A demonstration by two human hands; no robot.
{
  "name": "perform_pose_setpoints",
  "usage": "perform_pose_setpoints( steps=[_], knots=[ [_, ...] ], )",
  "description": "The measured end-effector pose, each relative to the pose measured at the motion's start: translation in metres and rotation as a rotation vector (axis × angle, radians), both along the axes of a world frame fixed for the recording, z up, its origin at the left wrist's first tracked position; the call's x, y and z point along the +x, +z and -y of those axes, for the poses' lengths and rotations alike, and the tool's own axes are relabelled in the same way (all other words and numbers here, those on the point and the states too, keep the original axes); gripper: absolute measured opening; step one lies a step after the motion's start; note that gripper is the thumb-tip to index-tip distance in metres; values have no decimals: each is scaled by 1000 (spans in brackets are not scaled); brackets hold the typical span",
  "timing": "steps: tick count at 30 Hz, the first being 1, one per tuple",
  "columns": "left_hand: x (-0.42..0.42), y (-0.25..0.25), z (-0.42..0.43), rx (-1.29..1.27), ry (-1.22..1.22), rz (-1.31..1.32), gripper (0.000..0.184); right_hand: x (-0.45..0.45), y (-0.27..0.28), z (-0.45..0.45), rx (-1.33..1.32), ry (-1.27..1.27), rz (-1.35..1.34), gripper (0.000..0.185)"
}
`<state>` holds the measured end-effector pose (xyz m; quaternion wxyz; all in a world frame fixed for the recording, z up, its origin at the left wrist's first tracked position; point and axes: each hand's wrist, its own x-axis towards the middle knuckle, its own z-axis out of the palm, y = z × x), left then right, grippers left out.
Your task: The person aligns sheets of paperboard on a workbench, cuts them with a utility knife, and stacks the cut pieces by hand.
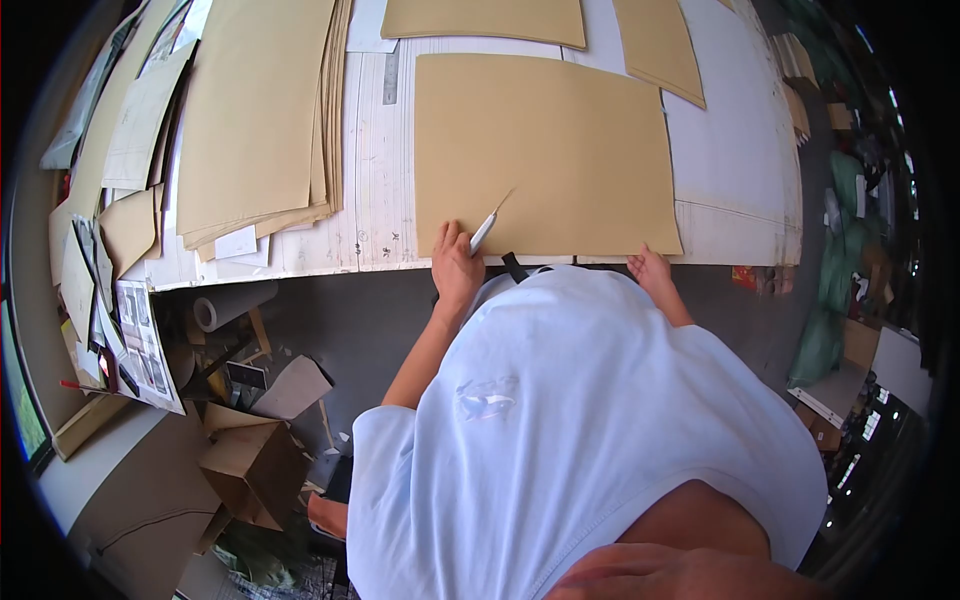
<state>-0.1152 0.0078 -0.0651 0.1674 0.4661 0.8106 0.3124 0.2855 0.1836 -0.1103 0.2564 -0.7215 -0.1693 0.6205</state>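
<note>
A large sheet of brown cardboard [548, 150] lies flat on the table in front of me, its near edge along the table's front edge. At that edge, toward the sheet's left corner, my left hand [458, 266] is closed, with a slim white-handled tool [484, 232] against its fingers. The tool's thin, pointed tip reaches up and right over the cardboard; whether it is an awl or a knife I cannot tell. Near the sheet's right corner, my right hand [652, 269] has its fingers together, pinching the near edge of the cardboard.
A tall stack of brown sheets [250, 110] lies on the table's left part. More brown sheets [485, 18] [660, 45] lie beyond the work sheet. Below the table at left are a paper roll [232, 305] and a cardboard box [255, 470]. Green sacking [840, 270] hangs at right.
</note>
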Motion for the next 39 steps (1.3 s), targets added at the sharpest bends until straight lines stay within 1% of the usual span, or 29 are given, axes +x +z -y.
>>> perform_pose_setpoints(
  steps=[1, 3, 4, 7, 9, 11, 13, 17, 20, 24, 27, 34, 37, 39],
  knots=[
    [-1, 1, 0, 5, -13, 1, 11, -2, 0, 1, 3, -21, 1, 13],
    [-1, 2, 3, 0, -28, 7, 12, -6, 0, 0, -18, 16, 70, 13],
    [1, 2, 0, -5, -22, 14, 15, -6, -1, 1, -8, -4, 76, 13],
    [3, -1, -1, -20, -27, 1, 13, -18, 7, 5, 4, -46, 145, 15],
    [6, -1, -2, -9, -52, 3, 13, -16, 13, 7, 9, -83, 139, 15],
    [1, 0, 0, -22, -34, -14, 13, -22, 11, 8, 31, -38, 161, 14],
    [2, -1, -1, 34, -35, 1, 14, -22, 10, 9, 26, -12, 156, 15],
    [2, -1, -2, 41, -25, -11, 16, -15, 5, 8, 36, 9, 141, 17],
    [1, 0, -2, 32, -35, 0, 16, -16, 8, 8, 35, 3, 140, 14],
    [2, -2, -2, 39, -19, -11, 14, -13, 7, 7, 34, 41, 130, 15],
    [1, 4, -3, 46, -33, 12, 13, -17, 12, 7, 31, 25, 147, 14],
    [0, 12, -5, 9, -10, 54, 12, -12, 11, 5, 26, 76, 147, 16],
    [-3, 10, -5, -44, -50, 67, 17, -12, 11, 6, 43, 84, 145, 17],
    [-1, 7, -4, 50, -40, -43, 17, -13, 12, 9, 49, 81, 150, 18]
  ],
)
